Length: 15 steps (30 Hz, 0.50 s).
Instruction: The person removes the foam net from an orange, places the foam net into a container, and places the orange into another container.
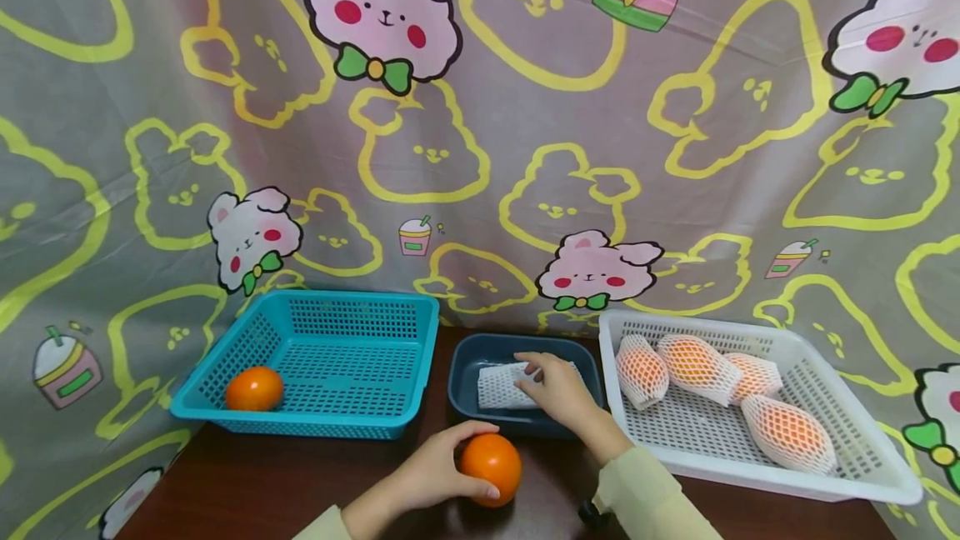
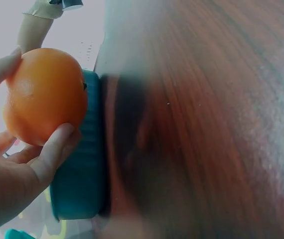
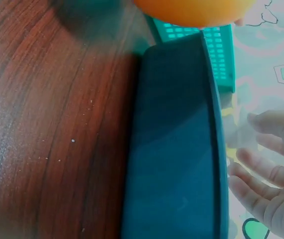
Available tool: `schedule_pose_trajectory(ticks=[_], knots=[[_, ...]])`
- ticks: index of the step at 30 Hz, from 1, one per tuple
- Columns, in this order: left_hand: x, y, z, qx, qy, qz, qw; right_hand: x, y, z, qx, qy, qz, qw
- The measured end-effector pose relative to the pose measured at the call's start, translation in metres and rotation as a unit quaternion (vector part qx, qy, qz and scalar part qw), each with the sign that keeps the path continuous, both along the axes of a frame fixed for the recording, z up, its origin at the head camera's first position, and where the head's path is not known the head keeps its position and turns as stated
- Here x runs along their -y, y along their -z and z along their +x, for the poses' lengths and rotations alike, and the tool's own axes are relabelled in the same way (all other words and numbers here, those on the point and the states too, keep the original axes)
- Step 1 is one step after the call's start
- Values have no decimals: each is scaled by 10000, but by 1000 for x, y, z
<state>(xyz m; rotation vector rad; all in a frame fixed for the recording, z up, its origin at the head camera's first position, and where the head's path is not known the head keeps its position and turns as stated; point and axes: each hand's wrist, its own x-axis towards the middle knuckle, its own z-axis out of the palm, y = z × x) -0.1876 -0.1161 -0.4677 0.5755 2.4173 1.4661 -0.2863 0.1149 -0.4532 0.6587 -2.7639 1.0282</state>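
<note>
My left hand [image 1: 437,473] grips an orange [image 1: 492,470] between thumb and fingers, in front of the dark blue tub. In the left wrist view the thumb presses the near side of the same orange [image 2: 45,97]. My right hand [image 1: 557,387] hovers over the tub [image 1: 461,357], fingers loosely bent and apart. White foam net sleeves [image 1: 501,387] lie flat in the tub, partly covered by that hand. The right wrist view shows the right hand [image 3: 276,174] beyond the rim of the tub [image 3: 174,149] with nothing between its fingers; the sleeves are hidden there.
On the left, a turquoise basket [image 1: 352,419] holds one bare orange [image 1: 255,389]. A white basket [image 1: 697,461] on the right holds several net-wrapped oranges [image 1: 789,433]. Everything stands on a dark wooden table [image 1: 247,482], with a patterned curtain [image 1: 450,123] behind.
</note>
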Motion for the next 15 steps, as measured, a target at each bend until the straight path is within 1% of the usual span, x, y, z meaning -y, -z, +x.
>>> schedule_pose_trajectory(ticks=[3, 7, 11, 15], knots=[[5, -7, 4, 4, 13, 43, 10000, 0, -3, 3, 3, -33, -102, 9999], [12, -17, 8, 42, 42, 147, 9999, 0, -7, 7, 130, -143, -268, 9995], [16, -25, 12, 198, 107, 341, 9992, 4, -9, 9, 249, -375, -520, 9976], [19, -32, 15, 341, 158, 573, 9976, 11, -9, 13, 402, -602, -886, 9934]])
